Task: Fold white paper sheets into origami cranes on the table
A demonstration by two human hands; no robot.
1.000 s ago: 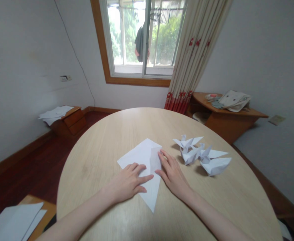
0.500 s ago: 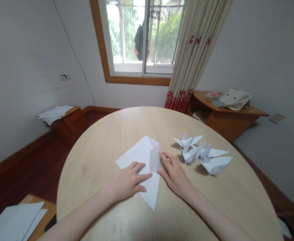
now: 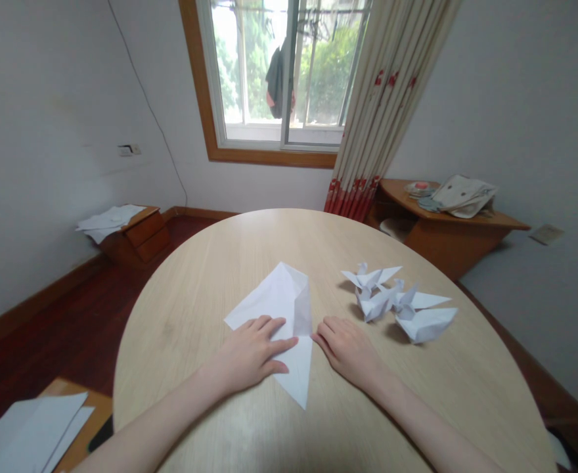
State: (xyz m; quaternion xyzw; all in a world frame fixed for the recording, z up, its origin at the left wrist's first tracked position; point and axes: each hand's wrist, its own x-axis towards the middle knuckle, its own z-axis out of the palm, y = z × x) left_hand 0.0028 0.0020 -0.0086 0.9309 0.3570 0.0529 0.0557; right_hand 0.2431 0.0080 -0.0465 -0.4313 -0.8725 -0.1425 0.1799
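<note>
A partly folded white sheet of paper [image 3: 269, 299] lies flat on the round table, its long point toward me and a raised-looking flap along its right side. My left hand [image 3: 259, 345] rests on the paper's lower left part, fingers spread and pressing down. At the paper's right edge, level with the flap's lower end, is my right hand [image 3: 345, 345]. Its fingers are curled in, and the thumb and forefinger tips meet at that edge. Right of it stand several folded paper cranes [image 3: 402, 305], grouped close together.
The round wooden table [image 3: 210, 427] fills the middle. Loose white sheets [image 3: 33, 430] lie on a low surface at lower left, and more papers [image 3: 109, 220] on a small drawer cabinet [image 3: 146, 236]. A corner shelf [image 3: 446, 230] with a cloth bag [image 3: 466, 196] stands at right.
My right hand's fingers, stretched along the paper's right edge before, have curled in, with the tips now lower on that edge. The paper has shifted slightly left at its top. My left hand stays put.
</note>
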